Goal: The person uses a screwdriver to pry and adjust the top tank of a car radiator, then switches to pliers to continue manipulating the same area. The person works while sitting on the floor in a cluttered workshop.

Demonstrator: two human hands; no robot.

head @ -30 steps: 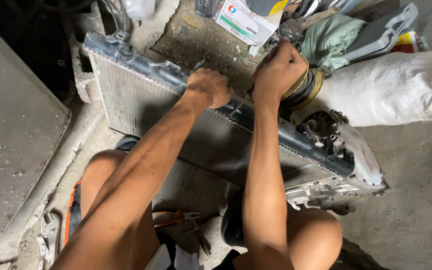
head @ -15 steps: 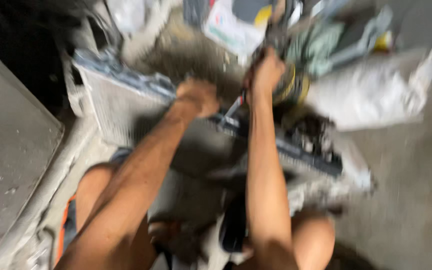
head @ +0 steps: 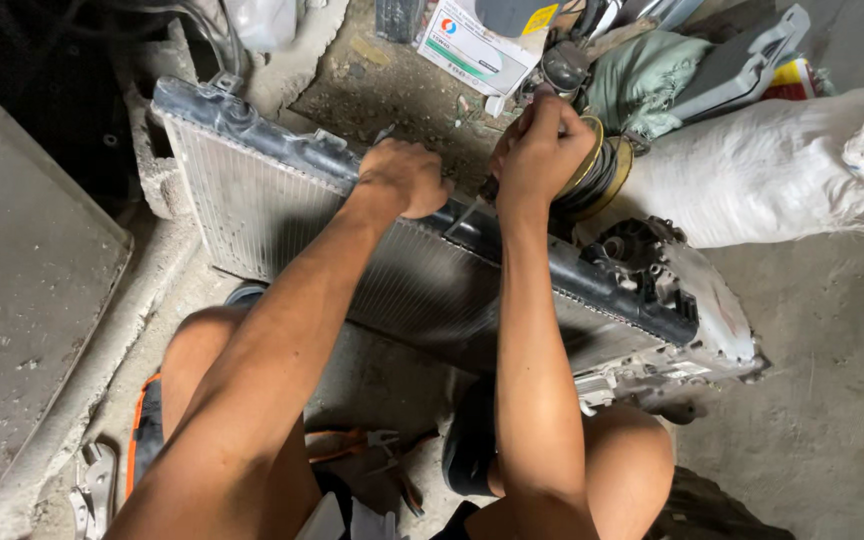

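Note:
A car radiator (head: 252, 205) with a black plastic top tank (head: 282, 145) stands tilted on the floor in front of my knees. My left hand (head: 407, 178) is closed over the tank's upper edge near its middle. Just to the right, my right hand (head: 537, 150) is fisted around a thin metal tool (head: 469, 215). The tool's tip points down-left onto the tank rim, between the two hands. The handle is hidden inside my fist, so I cannot tell what kind of tool it is.
A black ribbed hose with yellow bands (head: 600, 175) lies behind my right hand, beside a white sack (head: 772, 170). A grey car part (head: 697, 310) lies at the radiator's right end. At the back are a cardboard box (head: 477, 45) and green cloth (head: 642, 85). Pliers (head: 367, 448) lie between my legs.
The view shook and steadied. My right hand lifted briefly, then came down closer to my left hand with the tool tip at the tank rim. My left hand kept its hold.

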